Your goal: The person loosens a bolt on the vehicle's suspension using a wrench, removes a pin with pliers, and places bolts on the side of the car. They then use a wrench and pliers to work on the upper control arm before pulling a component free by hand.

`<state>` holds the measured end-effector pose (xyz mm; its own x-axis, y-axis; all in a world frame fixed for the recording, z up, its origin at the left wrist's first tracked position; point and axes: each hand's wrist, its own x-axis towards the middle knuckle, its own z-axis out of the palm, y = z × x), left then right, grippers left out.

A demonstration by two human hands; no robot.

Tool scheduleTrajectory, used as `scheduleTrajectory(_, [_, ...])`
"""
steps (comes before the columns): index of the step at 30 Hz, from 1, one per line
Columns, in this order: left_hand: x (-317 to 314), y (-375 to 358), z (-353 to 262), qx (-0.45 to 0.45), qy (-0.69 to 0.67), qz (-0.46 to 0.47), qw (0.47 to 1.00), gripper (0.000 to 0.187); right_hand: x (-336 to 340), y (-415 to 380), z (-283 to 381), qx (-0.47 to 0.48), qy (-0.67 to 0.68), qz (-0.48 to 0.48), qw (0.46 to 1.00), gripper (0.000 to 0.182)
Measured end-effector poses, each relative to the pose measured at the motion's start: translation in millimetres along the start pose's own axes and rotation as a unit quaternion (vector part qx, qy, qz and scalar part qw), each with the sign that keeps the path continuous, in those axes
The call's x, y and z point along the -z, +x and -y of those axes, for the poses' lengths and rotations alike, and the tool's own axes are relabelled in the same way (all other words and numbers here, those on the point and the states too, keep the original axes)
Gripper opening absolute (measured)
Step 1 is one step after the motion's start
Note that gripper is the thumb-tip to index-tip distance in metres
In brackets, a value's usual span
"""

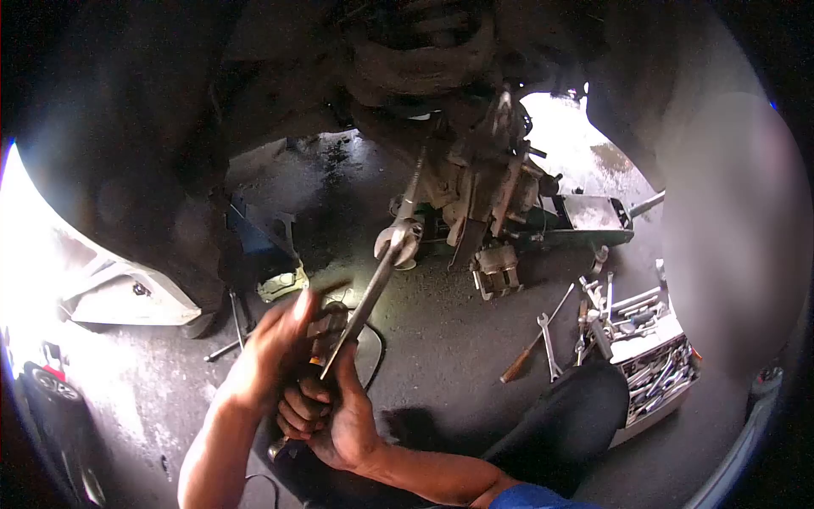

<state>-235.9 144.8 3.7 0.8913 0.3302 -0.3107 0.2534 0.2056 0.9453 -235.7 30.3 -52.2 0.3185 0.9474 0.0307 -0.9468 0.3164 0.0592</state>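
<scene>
- At 7 o'clock, the left hand [270, 348] is beside the lower part of a long metal bar [370, 299]; blur hides whether its fingers are spread or pinching anything.
- Also near 7 o'clock, the right hand [352, 428] has its fingers curled closed round a dark tool [278, 447], thumb beside the bar's lower end.
- The bar slants from the hands toward 12 o'clock, reaching a metal fitting [398, 242] near the centre, below a threaded rod [414, 188]. Whether bar and fitting are joined, I cannot tell.
- For good control, I'd keep the bar in line with the rod, grip firmly and load it smoothly; a tilted pull could slip or mark the threads.
- Knuckles are best kept clear of the hub assembly [483, 182] at 1 to 2 o'clock and the caliper [498, 261] at 3.
- At 4 o'clock, a spanner [548, 348] lies on the floor beside a wooden-handled tool [519, 365], near the toolbox [651, 414].
</scene>
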Motion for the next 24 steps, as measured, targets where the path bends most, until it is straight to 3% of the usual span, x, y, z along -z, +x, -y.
scheduleTrajectory(2, [-28, 45, -35, -0.061, 0.135, -0.043, 0.988, 0.075, 6, 2, 1, -0.005, -0.006, 0.032, 0.999, 0.066])
scheduleTrajectory(3, [-36, 73, -46, -0.118, 0.160, 0.028, 0.980, 0.076, 10, 4, 1, -0.009, -0.002, 0.049, 0.999, 0.067])
scheduleTrajectory(6, [-65, 149, -59, -0.074, 0.015, 0.167, 0.983, 0.048, 22, 8, 8, -0.011, -0.056, 0.054, 0.997, 0.068])
scheduleTrajectory(10, [-71, 174, -54, -0.127, 0.093, 0.100, 0.983, 0.028, 39, 9, 23, -0.006, -0.121, 0.016, 0.993, 0.066])
scheduleTrajectory(11, [-69, 174, -48, -0.149, 0.098, 0.103, 0.979, 0.028, 44, 9, 25, -0.004, -0.142, -0.007, 0.990, 0.064])
scheduleTrajectory(12, [-66, 170, -43, -0.171, 0.103, 0.104, 0.974, 0.028, 71, 12, 28, -0.014, -0.170, 0.066, 0.983, 0.060])
scheduleTrajectory(15, [-51, 174, -39, -0.173, 0.165, 0.104, 0.965, 0.029, 120, 16, 45, -0.054, -0.283, 0.032, 0.957, 0.055])
scheduleTrajectory(17, [-41, 176, -39, -0.172, 0.214, 0.106, 0.956, 0.031, 139, 18, 62, -0.040, -0.414, -0.127, 0.901, 0.050])
scheduleTrajectory(20, [-18, 209, 13, -0.244, 0.032, 0.057, 0.968, 0.031, 172, 23, 88, 0.021, -0.562, -0.211, 0.799, 0.050])
scheduleTrajectory(21, [-13, 210, 32, -0.222, -0.046, 0.031, 0.973, 0.031, 185, 23, 98, 0.025, -0.606, -0.233, 0.760, 0.050])
scheduleTrajectory(23, [-4, 210, 71, -0.176, -0.194, -0.016, 0.965, 0.031, 202, 20, 117, 0.031, -0.696, -0.307, 0.648, 0.052])
scheduleTrajectory(24, [2, 221, 82, -0.175, -0.188, -0.010, 0.966, 0.031, 208, 16, 124, 0.035, -0.732, -0.363, 0.576, 0.054])
